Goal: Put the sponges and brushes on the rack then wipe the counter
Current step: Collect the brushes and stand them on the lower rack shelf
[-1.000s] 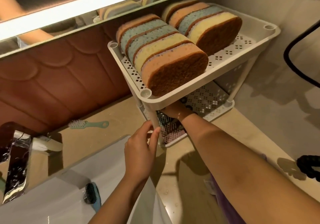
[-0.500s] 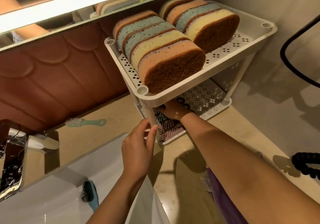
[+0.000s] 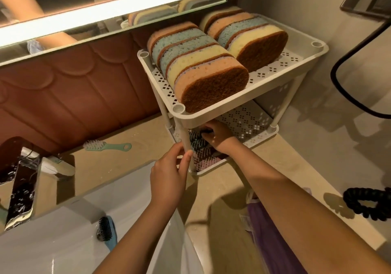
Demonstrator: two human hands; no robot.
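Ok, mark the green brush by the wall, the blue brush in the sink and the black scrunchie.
green brush (image 3: 106,146): head view, where bristle head meets handle.
blue brush (image 3: 106,230): head view, on its dark bristles.
black scrunchie (image 3: 357,197): head view, on its upper left curve.

Both forearms and hands are bare: no sleeves or jewellery.

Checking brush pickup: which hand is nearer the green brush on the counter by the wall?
Left. The left hand sits at the rack's front post, right of the green brush; the right hand reaches farther right, into the lower shelf.
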